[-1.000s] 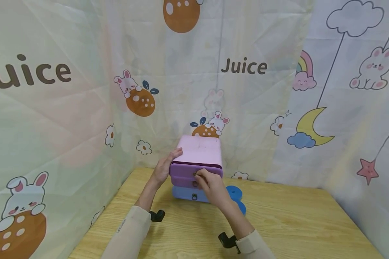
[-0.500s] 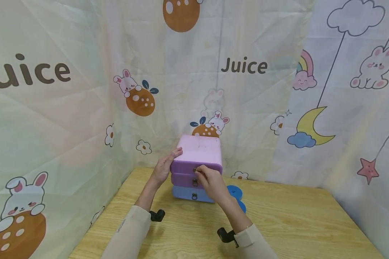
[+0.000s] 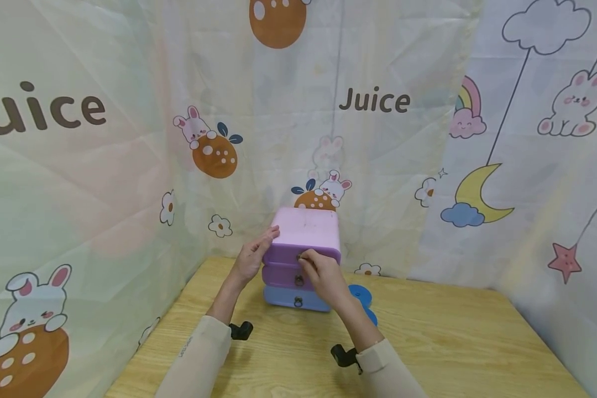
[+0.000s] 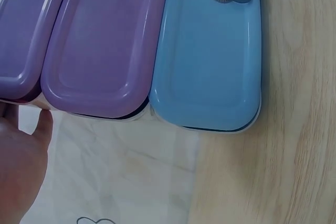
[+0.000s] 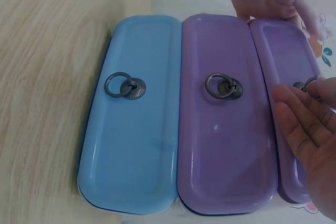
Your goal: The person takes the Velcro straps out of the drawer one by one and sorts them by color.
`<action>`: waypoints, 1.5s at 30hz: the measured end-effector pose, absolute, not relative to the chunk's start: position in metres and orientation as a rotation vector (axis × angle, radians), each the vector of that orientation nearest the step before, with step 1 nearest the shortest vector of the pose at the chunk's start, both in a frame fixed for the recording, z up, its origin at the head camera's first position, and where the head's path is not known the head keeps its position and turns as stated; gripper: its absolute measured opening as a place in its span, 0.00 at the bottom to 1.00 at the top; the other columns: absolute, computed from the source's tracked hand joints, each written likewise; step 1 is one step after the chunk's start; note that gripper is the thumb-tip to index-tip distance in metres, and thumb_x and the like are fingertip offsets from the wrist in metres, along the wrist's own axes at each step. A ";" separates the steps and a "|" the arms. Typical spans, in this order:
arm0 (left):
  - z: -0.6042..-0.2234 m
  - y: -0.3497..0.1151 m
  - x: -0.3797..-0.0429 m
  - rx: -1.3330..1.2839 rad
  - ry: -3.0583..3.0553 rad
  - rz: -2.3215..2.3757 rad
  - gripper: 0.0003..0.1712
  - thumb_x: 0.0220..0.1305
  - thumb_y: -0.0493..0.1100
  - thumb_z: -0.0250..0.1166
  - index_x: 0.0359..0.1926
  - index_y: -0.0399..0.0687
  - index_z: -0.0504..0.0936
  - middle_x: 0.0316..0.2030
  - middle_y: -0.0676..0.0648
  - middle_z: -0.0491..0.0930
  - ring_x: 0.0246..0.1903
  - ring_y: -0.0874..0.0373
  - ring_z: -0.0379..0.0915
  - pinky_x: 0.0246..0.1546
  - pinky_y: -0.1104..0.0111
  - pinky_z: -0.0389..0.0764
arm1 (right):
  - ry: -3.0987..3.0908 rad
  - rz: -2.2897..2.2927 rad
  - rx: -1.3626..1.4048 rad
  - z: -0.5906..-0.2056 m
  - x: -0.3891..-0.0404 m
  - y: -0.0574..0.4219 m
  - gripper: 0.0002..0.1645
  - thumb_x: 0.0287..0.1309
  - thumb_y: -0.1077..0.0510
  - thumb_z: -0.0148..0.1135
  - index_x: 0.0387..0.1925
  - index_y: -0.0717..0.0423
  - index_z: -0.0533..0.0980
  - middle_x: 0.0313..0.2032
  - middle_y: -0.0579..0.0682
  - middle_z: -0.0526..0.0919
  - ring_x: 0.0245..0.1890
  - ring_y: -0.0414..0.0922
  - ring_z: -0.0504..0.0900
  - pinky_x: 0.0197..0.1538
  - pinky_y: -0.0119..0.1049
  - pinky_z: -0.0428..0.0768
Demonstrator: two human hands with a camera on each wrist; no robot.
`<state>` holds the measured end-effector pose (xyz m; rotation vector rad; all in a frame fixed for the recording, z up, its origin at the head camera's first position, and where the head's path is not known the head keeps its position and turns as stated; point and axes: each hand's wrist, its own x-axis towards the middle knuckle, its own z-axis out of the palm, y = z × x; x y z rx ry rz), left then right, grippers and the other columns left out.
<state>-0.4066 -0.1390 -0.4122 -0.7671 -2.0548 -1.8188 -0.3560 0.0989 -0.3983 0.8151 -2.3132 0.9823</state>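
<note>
A small drawer box with a pink top [image 3: 305, 228] stands at the back of the table. It has two purple drawers, a top drawer [image 3: 281, 254] and a middle drawer [image 5: 226, 140], above a blue bottom drawer [image 5: 131, 150]. My left hand [image 3: 251, 257] rests against the box's upper left side, its fingers reaching over the top edge. At the top drawer's front, my right hand [image 3: 324, 276] pinches a metal ring pull [image 5: 311, 84], partly hidden by the fingers. The other ring pulls hang free, on the middle drawer [image 5: 223, 86] and the blue one [image 5: 126, 86].
Two blue round pieces [image 3: 360, 296] lie right of the box, partly behind my right forearm. Behind the box hangs a printed curtain [image 3: 378, 166]. Black mounts sit at my left wrist [image 3: 241, 330] and right wrist [image 3: 344, 355]. Wooden tabletop [image 3: 453, 342] extends to the right.
The top drawer has slid back into the box; the dark gap under the pink top is gone. My right hand moved forward with it, while the left hand stayed nearly still.
</note>
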 end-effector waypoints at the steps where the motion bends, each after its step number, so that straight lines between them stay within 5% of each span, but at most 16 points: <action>1: -0.412 -0.139 -0.407 -0.769 -2.055 -1.824 0.24 0.82 0.46 0.55 0.69 0.39 0.77 0.77 0.45 0.67 0.81 0.50 0.52 0.81 0.53 0.53 | -2.310 0.983 0.811 -0.398 -0.356 0.098 0.07 0.76 0.56 0.60 0.42 0.53 0.82 0.25 0.40 0.79 0.24 0.35 0.74 0.29 0.29 0.75; 17: -0.412 -0.139 -0.407 -0.721 -2.114 -1.776 0.26 0.73 0.49 0.67 0.69 0.49 0.79 0.75 0.53 0.70 0.80 0.54 0.55 0.79 0.52 0.59 | -2.231 1.048 0.832 -0.403 -0.355 0.095 0.05 0.73 0.59 0.62 0.42 0.55 0.82 0.30 0.45 0.84 0.28 0.37 0.78 0.33 0.30 0.79; 23: -0.414 -0.138 -0.407 -0.698 -2.120 -1.783 0.26 0.72 0.49 0.67 0.67 0.49 0.80 0.75 0.53 0.70 0.80 0.53 0.54 0.80 0.52 0.57 | -2.254 1.096 0.876 -0.406 -0.351 0.101 0.04 0.71 0.60 0.65 0.43 0.56 0.83 0.35 0.48 0.89 0.32 0.37 0.84 0.36 0.31 0.85; 31: -0.414 -0.137 -0.408 -0.692 -2.101 -1.784 0.24 0.73 0.48 0.67 0.66 0.49 0.82 0.74 0.52 0.71 0.80 0.53 0.56 0.80 0.51 0.57 | -2.299 1.044 0.868 -0.417 -0.344 0.109 0.08 0.67 0.59 0.69 0.46 0.54 0.85 0.36 0.44 0.89 0.27 0.33 0.79 0.32 0.28 0.81; 45: -0.414 -0.136 -0.407 -0.711 -2.070 -1.778 0.24 0.72 0.46 0.68 0.66 0.46 0.81 0.74 0.49 0.71 0.80 0.52 0.56 0.80 0.51 0.57 | -2.414 0.937 0.893 -0.441 -0.333 0.111 0.16 0.69 0.54 0.68 0.54 0.55 0.84 0.40 0.45 0.89 0.34 0.36 0.84 0.37 0.30 0.84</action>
